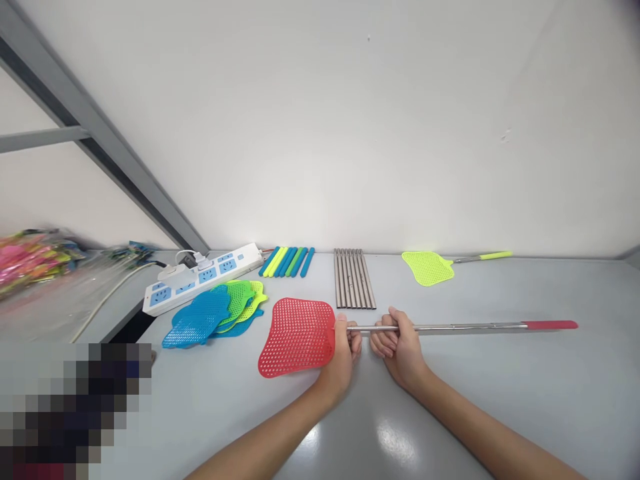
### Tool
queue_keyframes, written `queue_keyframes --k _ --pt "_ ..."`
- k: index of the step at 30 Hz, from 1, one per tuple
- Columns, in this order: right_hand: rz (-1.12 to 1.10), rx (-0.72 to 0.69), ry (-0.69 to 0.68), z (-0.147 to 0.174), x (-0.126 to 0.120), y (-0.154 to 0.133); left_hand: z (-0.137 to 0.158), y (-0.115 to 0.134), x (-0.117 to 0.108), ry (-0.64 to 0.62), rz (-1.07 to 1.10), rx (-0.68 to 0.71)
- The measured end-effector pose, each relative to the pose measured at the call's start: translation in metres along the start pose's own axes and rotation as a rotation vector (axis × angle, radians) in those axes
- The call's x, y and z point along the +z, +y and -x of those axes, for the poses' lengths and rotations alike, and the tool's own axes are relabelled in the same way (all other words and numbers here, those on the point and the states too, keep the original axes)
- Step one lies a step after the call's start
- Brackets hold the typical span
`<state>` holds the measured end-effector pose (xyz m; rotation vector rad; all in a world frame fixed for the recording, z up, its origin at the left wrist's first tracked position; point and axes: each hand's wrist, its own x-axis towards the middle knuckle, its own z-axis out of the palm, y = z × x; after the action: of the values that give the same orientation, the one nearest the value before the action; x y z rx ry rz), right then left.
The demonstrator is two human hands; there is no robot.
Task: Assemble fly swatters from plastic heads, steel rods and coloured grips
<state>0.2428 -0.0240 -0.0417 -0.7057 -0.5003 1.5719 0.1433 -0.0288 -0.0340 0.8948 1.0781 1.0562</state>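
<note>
A red fly swatter (299,337) with a long, extended metal rod and a red grip lies level across both hands, just above the grey table. My left hand (344,350) is closed on it where the perforated head meets the rod. Further along, my right hand (397,343) wraps around the metal rod. The red grip (550,325) sticks out at the right, with no hand on it. Behind my hands lies a row of several metal rods (354,280). Left of the red head, loose blue, green and yellow swatter heads (197,317) overlap in a pile.
A white power strip (240,263) with plugs in it stands at the back left, beside several coloured grips (286,262). At the back right rests a yellow fly swatter (429,268). Plastic-wrapped colourful items (37,257) are at far left. A pixelated patch covers the lower left corner.
</note>
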Motion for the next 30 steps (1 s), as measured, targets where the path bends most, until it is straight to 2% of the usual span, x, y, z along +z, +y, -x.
queue_keyframes --k 24,26,30 --pt "-0.010 0.027 0.009 -0.0003 0.0016 -0.0012 0.0004 0.0026 0.0016 0.031 0.029 -0.009" --pt "-0.007 0.013 0.012 -0.0006 0.0015 -0.0009 0.0011 0.0034 0.0008 0.007 0.019 0.012" --pt "-0.006 0.014 -0.009 0.0013 0.0013 -0.0028 0.0024 0.0031 -0.0026 -0.127 -0.038 0.082"
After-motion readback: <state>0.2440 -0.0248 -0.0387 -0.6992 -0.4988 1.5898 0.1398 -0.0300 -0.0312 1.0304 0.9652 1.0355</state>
